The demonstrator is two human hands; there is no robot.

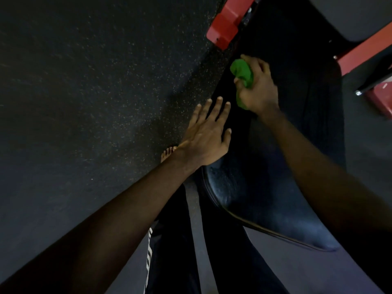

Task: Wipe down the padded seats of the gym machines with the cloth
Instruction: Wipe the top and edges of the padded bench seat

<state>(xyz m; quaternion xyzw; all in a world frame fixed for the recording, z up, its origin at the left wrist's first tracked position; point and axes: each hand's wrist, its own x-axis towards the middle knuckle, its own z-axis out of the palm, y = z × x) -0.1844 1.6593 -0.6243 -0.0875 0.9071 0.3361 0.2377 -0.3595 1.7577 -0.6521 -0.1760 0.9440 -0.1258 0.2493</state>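
Observation:
A long black padded seat (265, 187) runs from lower right up toward the red machine frame. My right hand (257, 88) grips a bunched green cloth (242, 74) and holds it against the pad's upper left part. My left hand (209, 132) lies flat with straight, spread fingers on the pad's left edge, just below and left of the cloth. Part of the cloth is hidden inside my right fist.
Red metal frame parts (226, 24) stand at the top, with another red bar (364, 52) and a second dark pad (356, 15) at upper right. Speckled black rubber floor (84, 81) fills the left. My bare foot (167, 153) and dark trousers (169, 240) are below.

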